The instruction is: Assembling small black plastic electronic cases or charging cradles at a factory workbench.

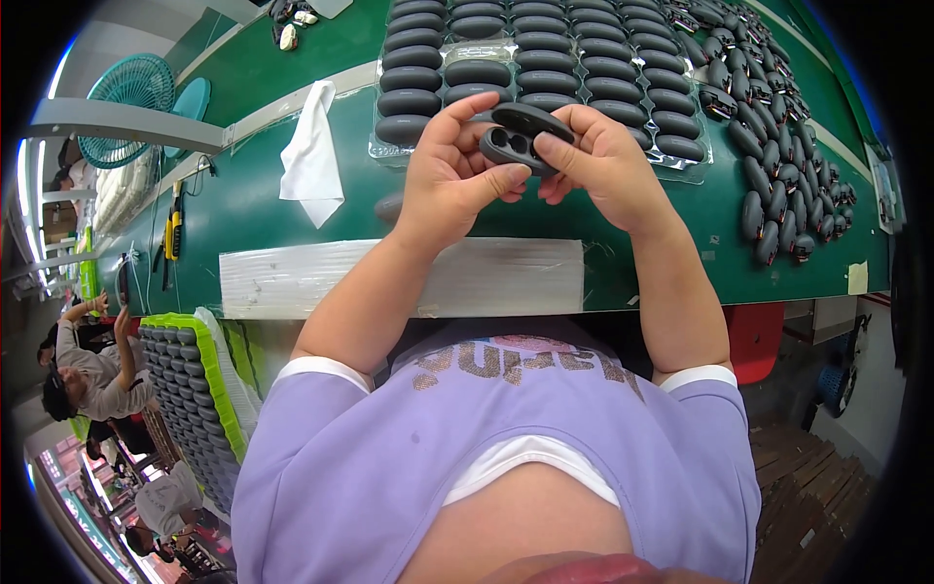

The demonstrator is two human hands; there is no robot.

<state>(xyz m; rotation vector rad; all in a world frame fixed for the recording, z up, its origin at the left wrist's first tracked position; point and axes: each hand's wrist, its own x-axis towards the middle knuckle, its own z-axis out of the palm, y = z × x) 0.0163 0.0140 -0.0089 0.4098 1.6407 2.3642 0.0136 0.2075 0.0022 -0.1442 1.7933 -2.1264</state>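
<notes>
Between my two hands is a dark grey earbud charging case (pixel 508 146), its lid tipped up and two round wells showing inside. My left hand (pixel 450 175) grips its left end, thumb along the lower front edge. With thumb on the front and fingers behind, my right hand (pixel 601 161) holds the other end. Just beyond my hands lies a clear plastic tray (pixel 382 151) with rows of closed grey cases (pixel 605 90). One slot in its upper part shows bare plastic. Another grey case (pixel 389 206) sits on the green table, partly hidden by my left wrist.
A heap of loose dark cases (pixel 778 185) spreads over the right side of the table (pixel 671 263). A white cloth (pixel 313 161), a yellow cutter (pixel 173 229) and a teal fan (pixel 131 102) are to the left. A green crate (pixel 219 389) of cases stands low left, near other people.
</notes>
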